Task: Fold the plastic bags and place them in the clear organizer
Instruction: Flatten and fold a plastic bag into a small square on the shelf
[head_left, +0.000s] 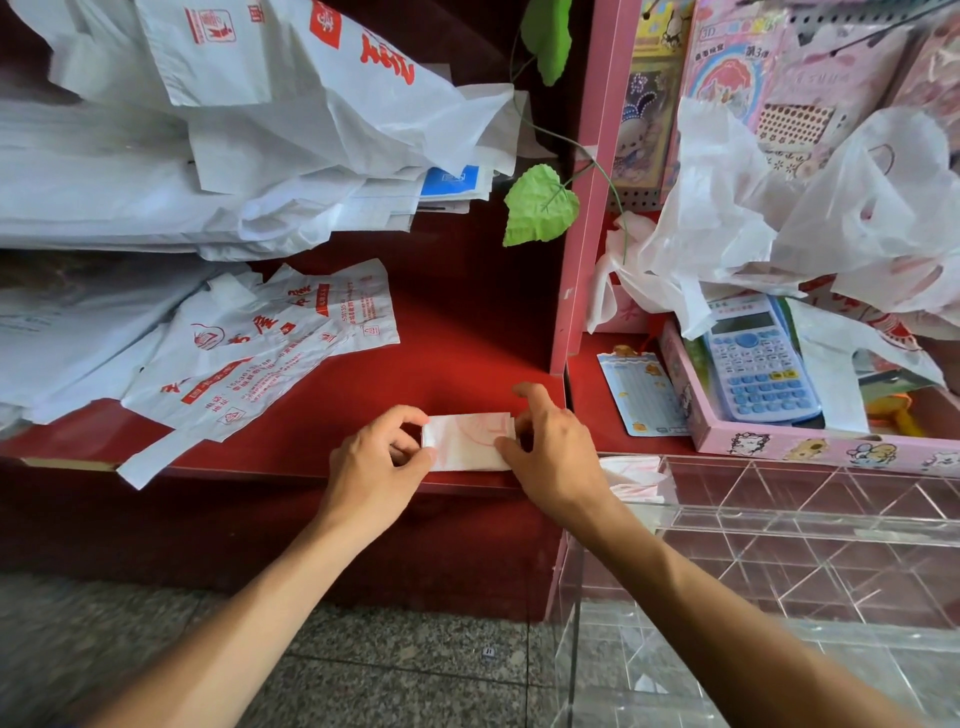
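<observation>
I look down on a red counter (457, 338) and see a plastic bag folded into a small flat white packet with faint red print, the folded bag (467, 441), lying near the counter's near edge. Its long axis runs left to right, straight across between my two hands. My left hand (376, 457) pinches the packet's left end, fingers curled and thumb pressed against that short edge. My right hand (545, 441) grips the right end, thumb on top and fingers curled round behind, index finger lifted. Both hands touch the bag, one at each end, so neither has to reach. The clear organizer (805, 519) lies to the right and slightly nearer, its open triangular compartments just beside my right wrist; one compartment at its left end already holds another folded bag (634, 475). I judge that the right hand is the nearer one to carry the packet there, moving rightward and toward me. Unfolded printed bags (260, 353) lie spread on the counter to the far left, with a bigger heap of bags (234, 130) beyond them, and more crumpled bags (779, 223) are piled far right above a blue calculator (758, 358) in a pink tray (779, 441).
</observation>
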